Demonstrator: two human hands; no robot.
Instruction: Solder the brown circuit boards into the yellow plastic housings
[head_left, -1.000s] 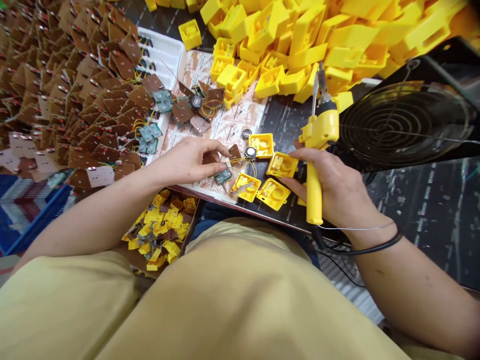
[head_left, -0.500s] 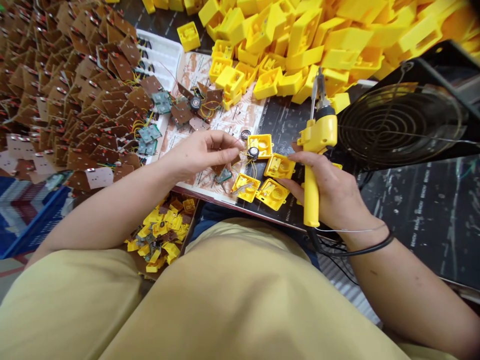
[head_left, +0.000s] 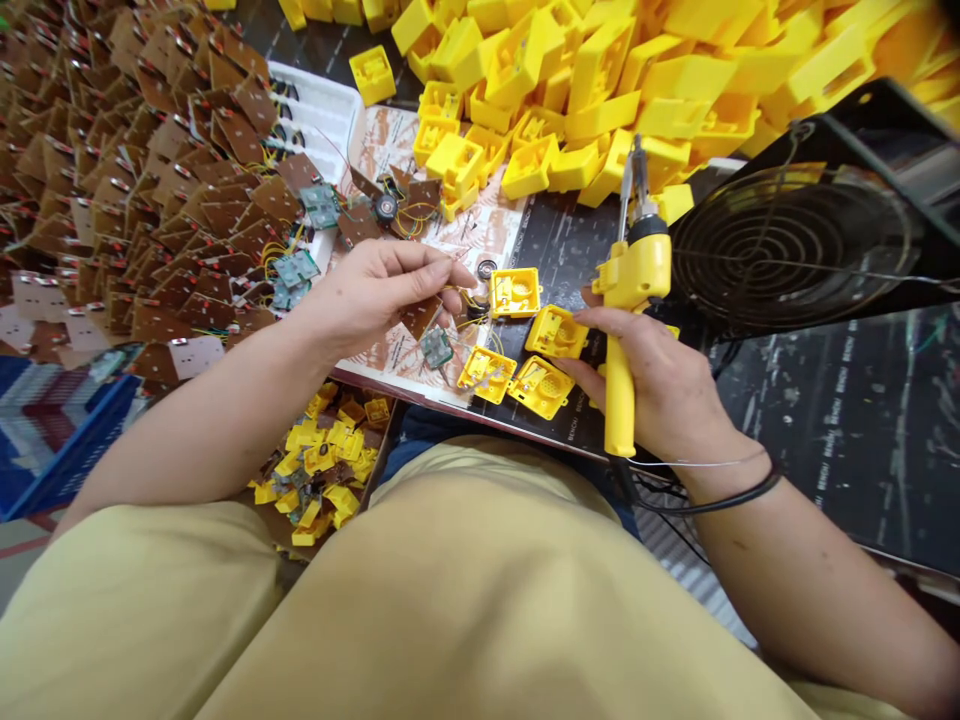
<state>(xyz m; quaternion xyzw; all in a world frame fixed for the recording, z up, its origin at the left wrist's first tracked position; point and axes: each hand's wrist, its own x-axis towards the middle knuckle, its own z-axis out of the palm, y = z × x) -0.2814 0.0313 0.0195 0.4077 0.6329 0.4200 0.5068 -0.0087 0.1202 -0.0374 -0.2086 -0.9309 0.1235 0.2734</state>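
While left hand (head_left: pixel 401 285) pinches thin wires (head_left: pixel 454 291), almost closed, right hand (head_left: pixel 667 380) wraps yellow soldering gun (head_left: pixel 641 270), fingertips parted beside a yellow case half (head_left: pixel 556 332) on the surface (head_left: pixel 551 240).

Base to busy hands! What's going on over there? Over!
Left hand pinching wires. Right hand gripping soldering gun. Green board beside left hand, yellow cases between hands. Fan beyond right hand, seemingly not in the way.

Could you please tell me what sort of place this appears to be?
Probably an electronics assembly workbench, perhaps in a factory: brown circuit boards are heaped at the left, yellow plastic cases are piled at the back, and the right hand holds what looks like a soldering gun.
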